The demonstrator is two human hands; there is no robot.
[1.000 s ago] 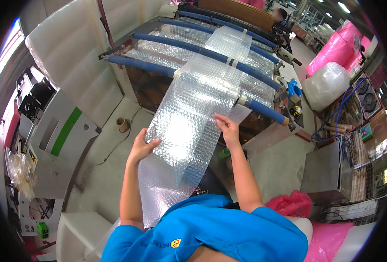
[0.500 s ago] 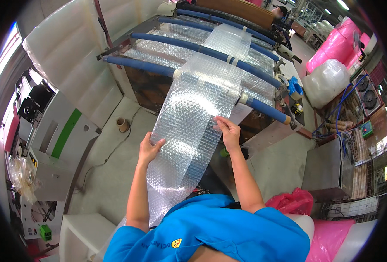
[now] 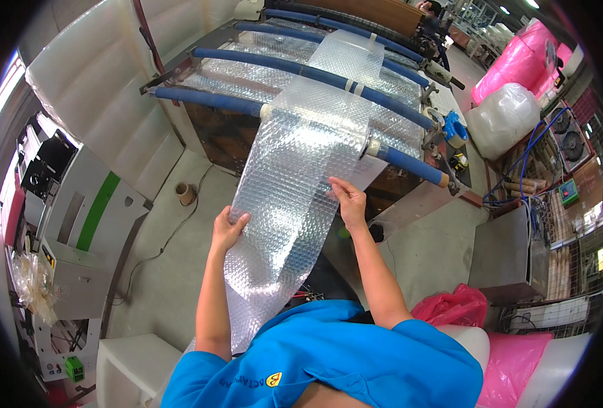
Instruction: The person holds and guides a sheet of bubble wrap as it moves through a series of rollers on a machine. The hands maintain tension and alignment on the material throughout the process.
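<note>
A long strip of clear bubble wrap (image 3: 284,170) runs toward me from over blue rollers and slopes down to my lap. At its left edge, my left hand (image 3: 227,231) grips the film, thumb on top and fingers underneath. On the opposite edge, slightly farther from me, my right hand (image 3: 348,202) pinches the film between thumb and fingers. Between my hands the strip is spread wide, shiny with reflections, and its lower part curls. The nearest blue roller (image 3: 410,163) carries the strip.
Beyond the rollers, the machine table (image 3: 247,68) stretches back. Blue tape (image 3: 455,129) lies at its right end. A grey-white machine (image 3: 90,224) stands left, near a cardboard core (image 3: 185,194) and cable on the floor. A metal cabinet (image 3: 502,258) and pink plastic (image 3: 451,306) are at right.
The view has shifted slightly, so the surroundings sit a little farther left. Both hands keep their grip on the film's edges, while its reflections and lower curl have changed.
</note>
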